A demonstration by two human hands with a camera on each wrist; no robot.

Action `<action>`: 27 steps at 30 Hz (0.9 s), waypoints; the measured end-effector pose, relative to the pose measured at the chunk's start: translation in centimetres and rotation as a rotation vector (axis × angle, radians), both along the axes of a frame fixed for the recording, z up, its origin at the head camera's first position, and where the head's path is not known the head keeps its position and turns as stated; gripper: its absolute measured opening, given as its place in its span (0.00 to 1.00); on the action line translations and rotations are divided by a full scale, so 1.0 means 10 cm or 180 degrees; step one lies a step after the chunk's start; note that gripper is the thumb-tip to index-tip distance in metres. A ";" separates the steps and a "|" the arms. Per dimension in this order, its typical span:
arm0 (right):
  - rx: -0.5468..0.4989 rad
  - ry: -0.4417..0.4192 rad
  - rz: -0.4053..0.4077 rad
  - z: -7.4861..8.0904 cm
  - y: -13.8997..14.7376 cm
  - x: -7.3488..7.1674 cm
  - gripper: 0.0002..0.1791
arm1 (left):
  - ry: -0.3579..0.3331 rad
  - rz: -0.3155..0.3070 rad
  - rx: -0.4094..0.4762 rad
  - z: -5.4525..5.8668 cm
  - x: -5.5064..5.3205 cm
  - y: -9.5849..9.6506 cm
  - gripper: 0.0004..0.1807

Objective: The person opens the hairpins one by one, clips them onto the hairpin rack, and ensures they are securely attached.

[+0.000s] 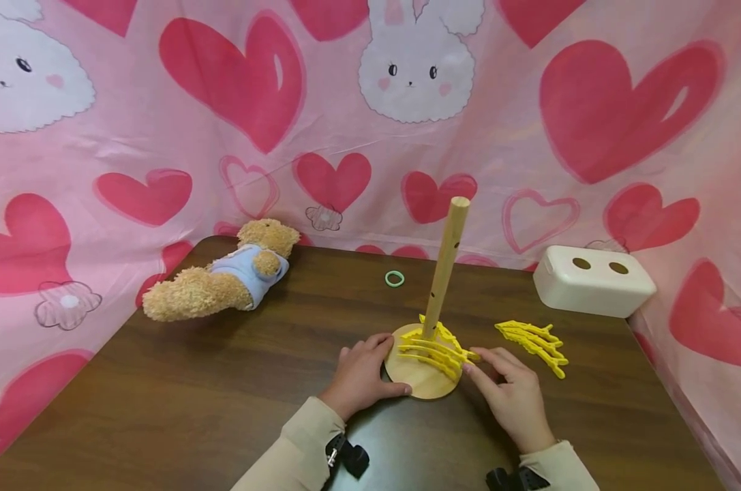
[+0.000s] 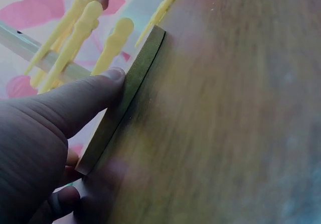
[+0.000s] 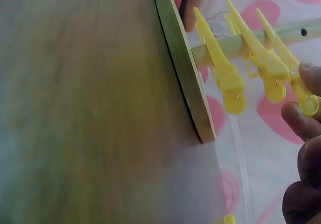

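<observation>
Low in the frame's middle, my left hand [image 1: 365, 374] holds the wooden base [image 1: 428, 387], maybe so the pole [image 1: 445, 269] won't wobble. My right hand [image 1: 512, 390] pinches a yellow stick [image 3: 280, 43] by one end, near the pole.

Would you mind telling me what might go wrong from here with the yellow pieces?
The right hand pinches one yellow piece by its end, so it might slip or swivel.

Other yellow pieces sit close by at the wooden post, so a sideways nudge could knock them.

The tall post stands on a round base that the left hand grips; if that grip loosened, the base might shift.
</observation>
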State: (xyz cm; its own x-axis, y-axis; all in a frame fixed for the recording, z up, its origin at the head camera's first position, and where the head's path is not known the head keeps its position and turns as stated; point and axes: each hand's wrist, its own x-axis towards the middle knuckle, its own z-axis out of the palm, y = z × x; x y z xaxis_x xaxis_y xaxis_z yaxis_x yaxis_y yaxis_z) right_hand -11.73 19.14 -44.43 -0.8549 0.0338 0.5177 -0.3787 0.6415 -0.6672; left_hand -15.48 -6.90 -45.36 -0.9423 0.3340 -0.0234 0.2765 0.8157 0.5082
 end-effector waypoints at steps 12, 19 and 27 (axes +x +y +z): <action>0.0059 -0.0162 0.0105 0.07 -0.11 -0.06 0.14 | 0.0015 -0.0017 -0.0063 0.00 -0.01 0.04 0.55; 0.0107 -0.0215 0.0173 0.11 -0.15 -0.08 0.16 | 0.0028 -0.0017 -0.0080 0.00 -0.01 0.03 0.55; 0.0085 -0.0209 0.0179 0.13 -0.16 -0.09 0.18 | 0.0055 -0.0022 -0.0077 -0.02 -0.02 0.02 0.55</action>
